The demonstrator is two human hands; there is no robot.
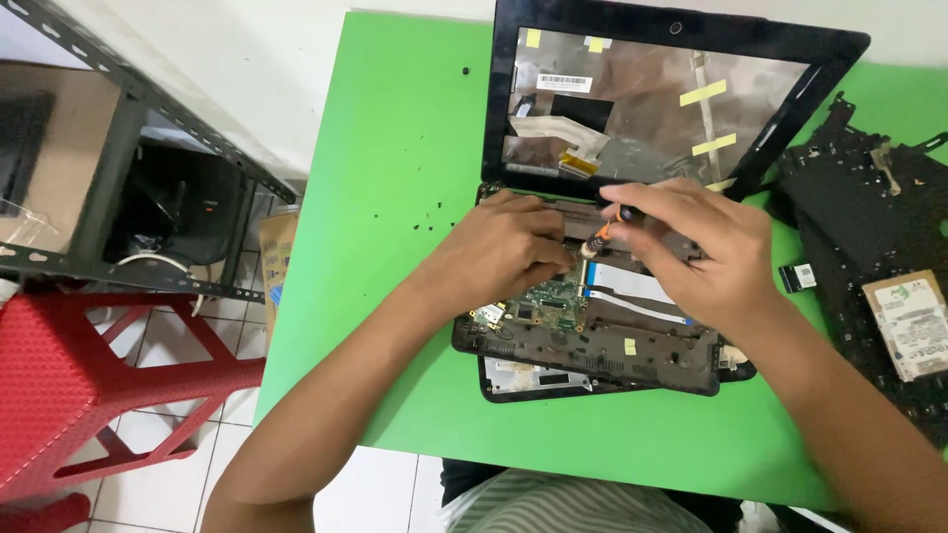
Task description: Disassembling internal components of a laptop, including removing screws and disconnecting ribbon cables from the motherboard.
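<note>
Head view: right hand [706, 252] grips screwdriver [604, 237], tip on opened laptop [592, 336] mid-worktop [395, 148]. Left hand [504, 247] curled, pressing laptop's board [553, 301]. Free green surface left; parts [869, 217] crowd right edge.

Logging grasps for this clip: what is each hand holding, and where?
Right hand holds a screwdriver by its handle; left hand rests on the opened laptop base, holding nothing visible.

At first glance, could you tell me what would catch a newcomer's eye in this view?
The bright green table stands out, with an opened laptop base at its centre, circuit board exposed. Both hands meet over it: the right hand holds a screwdriver, the left hand rests beside the tip. Behind stands the stripped screen shell.
</note>
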